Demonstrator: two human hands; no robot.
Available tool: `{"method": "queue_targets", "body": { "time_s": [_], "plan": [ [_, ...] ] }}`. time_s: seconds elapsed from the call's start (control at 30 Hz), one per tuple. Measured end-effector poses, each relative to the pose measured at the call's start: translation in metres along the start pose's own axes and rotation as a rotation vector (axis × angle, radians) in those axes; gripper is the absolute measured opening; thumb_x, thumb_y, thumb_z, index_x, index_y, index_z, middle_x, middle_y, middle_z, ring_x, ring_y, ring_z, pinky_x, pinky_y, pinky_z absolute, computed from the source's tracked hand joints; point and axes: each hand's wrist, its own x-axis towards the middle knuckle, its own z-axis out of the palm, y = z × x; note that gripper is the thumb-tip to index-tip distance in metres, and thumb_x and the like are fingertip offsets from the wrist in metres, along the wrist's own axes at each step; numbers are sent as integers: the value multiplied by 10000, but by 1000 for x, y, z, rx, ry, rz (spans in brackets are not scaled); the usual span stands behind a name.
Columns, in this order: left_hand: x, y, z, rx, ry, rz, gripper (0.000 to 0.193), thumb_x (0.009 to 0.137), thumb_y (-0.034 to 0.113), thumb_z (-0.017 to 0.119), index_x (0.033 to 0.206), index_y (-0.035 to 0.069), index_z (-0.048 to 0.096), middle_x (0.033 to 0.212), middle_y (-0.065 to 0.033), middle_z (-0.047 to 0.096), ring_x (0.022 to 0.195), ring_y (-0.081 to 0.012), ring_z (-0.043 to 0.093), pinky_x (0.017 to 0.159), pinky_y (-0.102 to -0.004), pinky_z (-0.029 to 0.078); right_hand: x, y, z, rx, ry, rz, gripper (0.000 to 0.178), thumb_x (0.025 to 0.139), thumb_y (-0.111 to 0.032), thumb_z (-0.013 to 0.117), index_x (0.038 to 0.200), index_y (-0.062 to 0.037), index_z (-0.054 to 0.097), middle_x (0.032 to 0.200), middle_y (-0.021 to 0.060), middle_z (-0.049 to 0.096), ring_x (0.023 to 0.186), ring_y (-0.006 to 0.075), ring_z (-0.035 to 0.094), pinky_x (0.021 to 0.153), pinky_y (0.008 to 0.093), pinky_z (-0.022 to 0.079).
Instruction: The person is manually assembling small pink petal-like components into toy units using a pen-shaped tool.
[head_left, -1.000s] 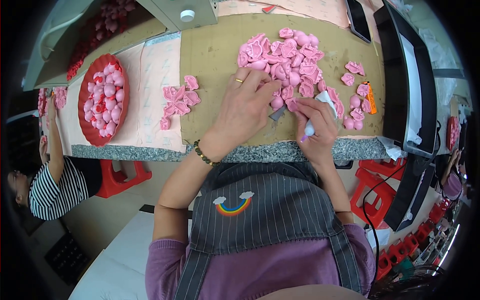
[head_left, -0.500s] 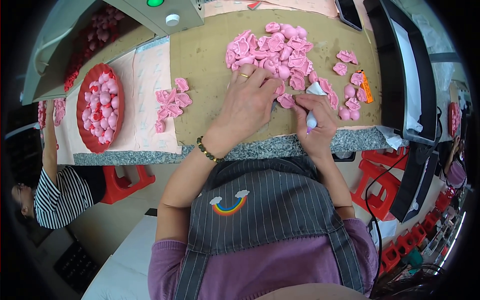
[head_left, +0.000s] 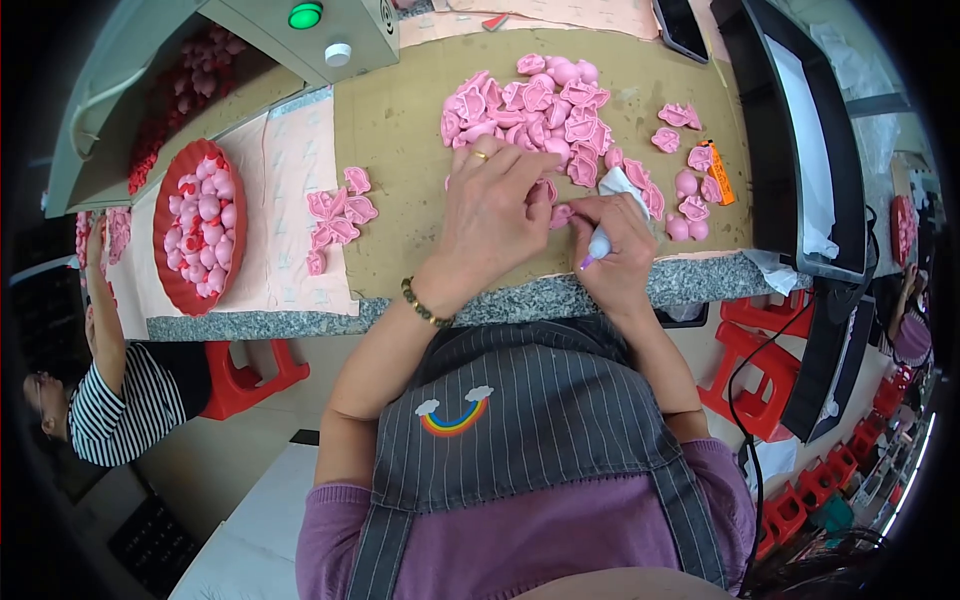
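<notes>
My left hand is at the front of the pile of pink moulded plastic pieces, its fingers curled and pinching a small pink piece partly hidden by the fingers. Close beside it, my right hand pinches another small pink piece at its fingertips. Tucked in the same right hand is a small whitish squeeze bottle with a purple tip, pointing toward me. A white crumpled tissue lies just beyond the right hand's knuckles. Whether the two pieces touch, I cannot tell.
Left on the mat are loose pink pieces; further left stands a red fluted bowl of pink balls. An orange box cutter lies right among pink parts. A machine, phone and black bin border the mat. A co-worker's arm reaches in.
Both hands stay close together; the left fingers have opened slightly and lifted around the piece. The right hand has tilted, with the bottle turning more sideways. The whole view has shifted slightly.
</notes>
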Motion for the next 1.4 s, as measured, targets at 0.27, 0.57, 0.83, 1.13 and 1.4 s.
{"method": "queue_targets", "body": {
  "time_s": [0.27,0.57,0.83,1.13,1.4],
  "plan": [
    [-51,10,-28,-39,25,38,351,702,-69,641,1046,1,646,899,-117,582,837,-292,576,759,-394,490,-8,-14,6,108,-83,-14,190,703,125,656,847,2,645,763,114,637,698,265,610,636,330,480],
    [-63,18,-3,41,-215,40,359,770,2,640,1123,-19,581,1100,-157,526,969,-319,523,833,-409,463,25,0,0,118,92,229,329,754,81,644,1069,-14,646,1040,92,654,701,156,588,650,273,493],
    [-71,17,-6,71,-163,-34,310,774,-18,642,1080,3,595,1099,-156,534,981,-330,506,847,-412,448,22,-2,-1,-187,-130,40,386,658,74,661,1028,-32,634,1014,114,593,846,290,636,656,375,526],
    [-71,11,-13,-22,-111,-111,387,724,-87,642,1099,-2,596,1118,-160,533,1006,-333,501,861,-408,447,1,-19,-1,190,-119,120,248,729,90,654,961,9,618,982,124,595,835,235,634,662,315,508],
    [-62,9,-11,-45,-49,-83,636,710,-83,683,1311,78,553,1190,-169,506,1038,-334,508,894,-405,451,-1,-29,19,606,-297,451,185,780,40,696,950,22,626,985,89,619,815,129,595,693,263,491]
  ]
}}
